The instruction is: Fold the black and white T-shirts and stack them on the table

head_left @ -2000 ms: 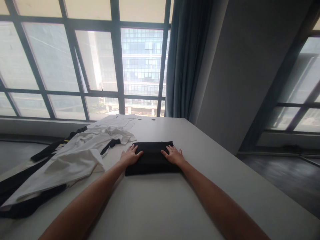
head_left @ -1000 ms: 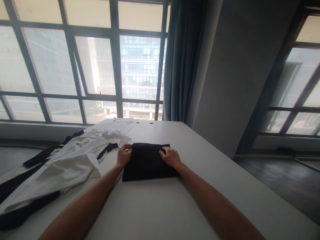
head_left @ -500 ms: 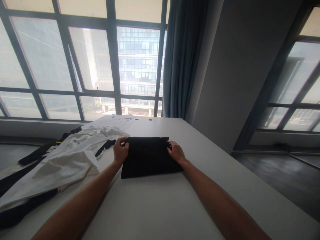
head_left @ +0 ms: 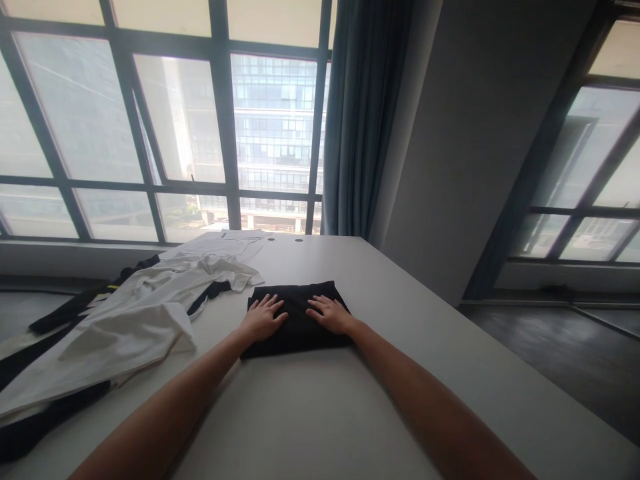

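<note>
A folded black cloth (head_left: 299, 333) lies flat on the white table (head_left: 310, 413), roughly rectangular, with slight wrinkles on top. My left hand (head_left: 263, 318) rests palm down on its left part, fingers spread. On its right part lies my right hand (head_left: 330, 313), also palm down with the fingers apart. Neither hand grips the cloth. White garments (head_left: 135, 333) with black parts are spread loosely to the left of my left hand.
Papers (head_left: 235, 241) lie at the table's far left end, near two small round holes. Dark garments (head_left: 65, 313) hang over the left edge. Behind the table are windows and a blue-grey curtain (head_left: 355, 133); a grey wall stands to the right.
Both hands have let go of the cloth's side edges and moved inward onto its top, with fingers now spread. The cloth's far edge lies slightly nearer.
</note>
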The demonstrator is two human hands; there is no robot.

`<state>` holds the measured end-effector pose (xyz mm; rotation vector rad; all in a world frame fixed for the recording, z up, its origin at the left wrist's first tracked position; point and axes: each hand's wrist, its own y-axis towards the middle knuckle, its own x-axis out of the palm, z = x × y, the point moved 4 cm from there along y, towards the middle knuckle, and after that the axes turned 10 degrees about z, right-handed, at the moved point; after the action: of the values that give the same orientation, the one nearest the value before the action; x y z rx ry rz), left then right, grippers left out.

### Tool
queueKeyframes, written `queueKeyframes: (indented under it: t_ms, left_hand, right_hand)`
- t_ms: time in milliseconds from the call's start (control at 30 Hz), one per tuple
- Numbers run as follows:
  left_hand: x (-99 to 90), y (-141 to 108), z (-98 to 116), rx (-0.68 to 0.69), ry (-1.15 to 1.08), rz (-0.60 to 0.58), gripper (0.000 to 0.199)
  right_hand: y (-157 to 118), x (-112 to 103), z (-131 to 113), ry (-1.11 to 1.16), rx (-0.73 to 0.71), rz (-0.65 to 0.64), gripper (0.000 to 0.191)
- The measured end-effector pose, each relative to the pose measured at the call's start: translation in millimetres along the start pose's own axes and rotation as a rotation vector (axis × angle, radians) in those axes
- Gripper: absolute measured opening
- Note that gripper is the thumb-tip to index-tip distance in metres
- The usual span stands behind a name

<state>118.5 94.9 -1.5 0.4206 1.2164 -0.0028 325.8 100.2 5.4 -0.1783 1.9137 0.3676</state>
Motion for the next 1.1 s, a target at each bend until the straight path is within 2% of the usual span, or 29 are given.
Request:
queueKeyframes:
  t_ms: [67,167,233,300,367,500,600,700,833,900,1000,1100]
  left_hand:
    - [1.2,2,-10,-0.050,0.037,0.031,0.064]
    - [-4.8,6,-33,-0.155,0.092,0.113,0.070]
    - [-5.4,8,-47,-0.222,0.079,0.085,0.071]
    - [-3.1,9,-55,-0.263,0.048,0.027,0.073]
    - [-2.2,9,-57,-0.270,0.042,0.028,0.073]
    - [-2.5,7,-52,-0.303,0.033,0.026,0.074]
    - [-3.3,3,-49,-0.326,-0.004,0.010,0.074]
    - [-6.3,2,-52,-0.331,-0.093,0.097,0.068]
    - [-11.9,4,-63,-0.306,-0.339,0.297,0.057]
    - [-12.1,5,-67,-0.305,-0.423,0.326,0.054]
    - [-10.8,6,-71,-0.319,-0.462,0.319,0.053]
    - [-10.4,7,-72,-0.328,-0.491,0.333,0.052]
  right_hand:
    - [0,3,2,0.026,0.002,-0.010,0.061]
    - [2,-3,6,-0.025,0.003,0.134,0.062]
    - [3,-5,11,-0.085,0.054,0.183,0.065]
    - [4,-2,17,-0.116,0.132,0.130,0.069]
    - [4,1,22,-0.137,0.209,0.101,0.074]
    - [4,3,29,-0.145,0.327,0.137,0.080]
    - [5,-3,33,-0.080,0.329,0.216,0.079]
    - [9,-14,46,0.043,0.378,0.354,0.078]
    - [11,-21,73,0.331,0.511,0.408,0.082]
    - [12,-20,80,0.494,0.470,0.393,0.075]
    - [15,-16,82,0.694,0.327,0.332,0.059]
    - [19,-18,87,0.742,0.241,0.377,0.044]
